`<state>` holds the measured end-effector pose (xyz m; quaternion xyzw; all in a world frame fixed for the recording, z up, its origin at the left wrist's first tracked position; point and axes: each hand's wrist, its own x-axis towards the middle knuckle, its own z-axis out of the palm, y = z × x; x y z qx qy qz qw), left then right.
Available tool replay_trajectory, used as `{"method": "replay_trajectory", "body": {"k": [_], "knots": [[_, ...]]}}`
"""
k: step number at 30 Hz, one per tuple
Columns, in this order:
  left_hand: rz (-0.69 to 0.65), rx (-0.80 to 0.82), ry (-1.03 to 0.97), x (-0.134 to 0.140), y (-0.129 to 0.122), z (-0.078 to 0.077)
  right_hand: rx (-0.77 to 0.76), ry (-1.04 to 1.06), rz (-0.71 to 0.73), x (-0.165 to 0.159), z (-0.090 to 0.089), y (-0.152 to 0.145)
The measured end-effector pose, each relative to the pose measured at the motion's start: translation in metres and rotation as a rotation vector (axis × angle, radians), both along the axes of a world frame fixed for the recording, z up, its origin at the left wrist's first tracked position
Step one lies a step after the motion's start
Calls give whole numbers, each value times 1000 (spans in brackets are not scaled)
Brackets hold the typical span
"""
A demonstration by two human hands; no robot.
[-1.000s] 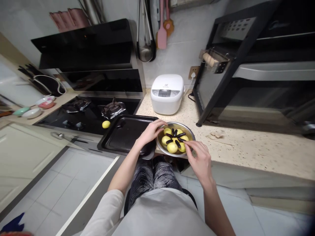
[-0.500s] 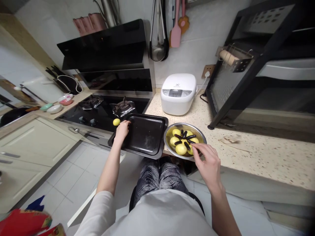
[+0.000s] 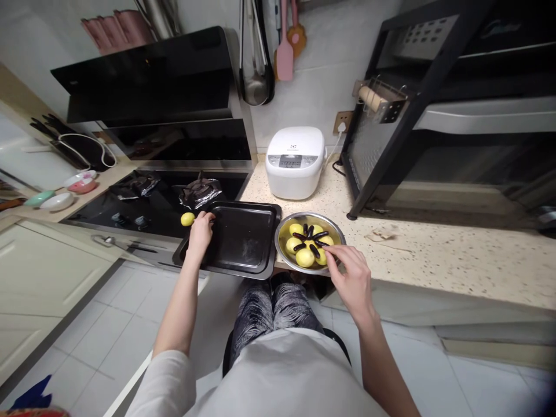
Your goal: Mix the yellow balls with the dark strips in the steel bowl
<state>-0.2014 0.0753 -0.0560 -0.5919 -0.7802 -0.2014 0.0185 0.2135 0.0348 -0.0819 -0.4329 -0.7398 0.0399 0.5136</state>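
My left hand (image 3: pixel 200 236) is over the left side of a black baking tray (image 3: pixel 267 263), its fingers pinched together with a dark bit showing at the tips that I cannot make out. Just left of it a yellow ball (image 3: pixel 187 219) rests by the tray's edge. A steel bowl (image 3: pixel 341 226) stands against the tray's right side. Several yellow balls (image 3: pixel 305 258) lie in it, and several glossy dark oblong pieces (image 3: pixel 314 251) lie on top of them. My right hand (image 3: pixel 351 278) reaches over the bowl's right rim, thumb and fingertips closed beside one dark piece; whether they grip it is unclear.
A white rice cooker (image 3: pixel 295 165) stands behind the bowl. The gas stove (image 3: pixel 165 200) is behind and left of the tray. At right, a black rack (image 3: pixel 391 145) holds an oven. Small bowls (image 3: pixel 57 202) sit at far left, and a dry scrap (image 3: pixel 382 236) lies on the counter.
The view has turned to the right, so everything sits further left in the picture. Both hands keep about the same places at the tray and the bowl.
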Motion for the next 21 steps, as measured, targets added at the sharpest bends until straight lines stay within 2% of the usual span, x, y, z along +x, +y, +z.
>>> {"method": "replay_trajectory", "body": {"k": [2, 6, 8, 11, 15, 21], "knots": [[-96, 89, -64, 21, -5, 7, -5, 3, -7, 0, 0, 1], [-439, 284, -283, 88, -20, 18, -19, 7, 1, -2, -2, 2], [-585, 312, -345, 124, -27, 18, -15, 0, 10, -3, -3, 1], [-745, 264, -418, 166, -28, 11, -11, -10, 7, -2, -2, -1], [-851, 219, -441, 195, -18, -5, -28, -8, -15, 2, 0, -2], [-847, 185, -403, 203, -2, -21, -18, -8, -13, 4, 0, -1]]}}
